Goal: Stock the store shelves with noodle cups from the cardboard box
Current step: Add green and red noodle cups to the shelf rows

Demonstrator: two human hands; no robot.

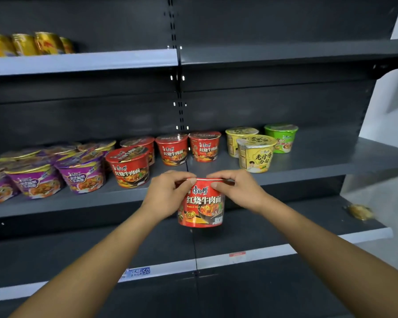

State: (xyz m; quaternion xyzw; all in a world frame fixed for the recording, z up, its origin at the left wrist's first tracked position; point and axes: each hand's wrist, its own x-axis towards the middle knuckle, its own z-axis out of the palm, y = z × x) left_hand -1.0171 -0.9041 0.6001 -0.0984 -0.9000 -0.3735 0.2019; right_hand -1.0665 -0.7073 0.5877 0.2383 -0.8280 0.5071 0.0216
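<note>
My left hand (pixel 168 193) and my right hand (pixel 237 191) both grip one red noodle cup (pixel 202 203) near its rim. The fingers curl over the edge of the lid and the thumbs press on the side facing me, one hand on each flank. The cup is upright between them, held in front of the front edge of the middle shelf (pixel 331 166). Just beyond my left hand a red cup (pixel 129 166) of the same kind stands on that shelf, with three more red ones behind it in a row (pixel 172 150). Beyond my right hand stand two yellow cups (pixel 256 153), one in front of the other, and a green cup (pixel 282 138) beside them. Far out past my left hand is a crowd of purple cups (pixel 81 173). Above them, on the upper shelf (pixel 83 61), sit gold-lidded containers (pixel 32 43). Below my hands runs the lower shelf (pixel 285 221), with a blurred yellowish object (pixel 360 212) towards its right end and a blue price label (pixel 139 271) on its front strip.
</note>
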